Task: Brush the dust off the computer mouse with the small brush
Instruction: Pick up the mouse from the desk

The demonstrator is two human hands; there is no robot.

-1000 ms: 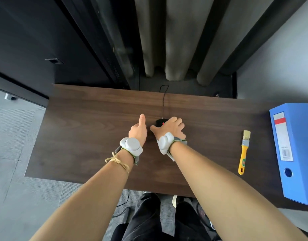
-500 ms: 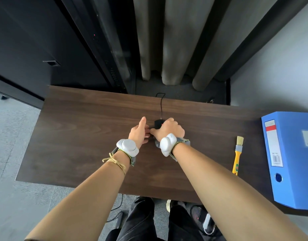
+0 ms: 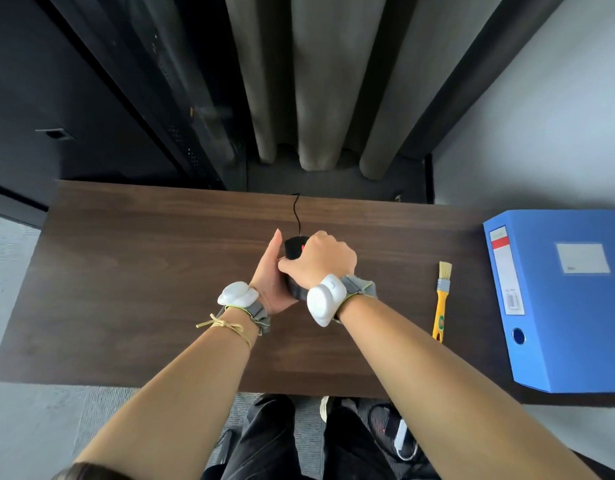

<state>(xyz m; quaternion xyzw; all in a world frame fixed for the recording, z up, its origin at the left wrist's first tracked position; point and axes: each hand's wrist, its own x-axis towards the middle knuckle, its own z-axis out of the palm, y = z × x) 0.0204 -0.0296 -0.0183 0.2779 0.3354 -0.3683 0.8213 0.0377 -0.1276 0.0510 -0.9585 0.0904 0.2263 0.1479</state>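
Holding the mouse with both hands at the middle of the frame, on the desk.

The right hand is curled over the mouse, fingers wrapped around it. The left hand is flat against its left side, fingers straight. I think the thin cord could snag or tug if the mouse gets lifted. The brush lies at the right of the frame, well apart, with no hand free to grab it. I count one mouse, one brush, one blue folder and two hands.

Right hand curled, left hand flat alongside.
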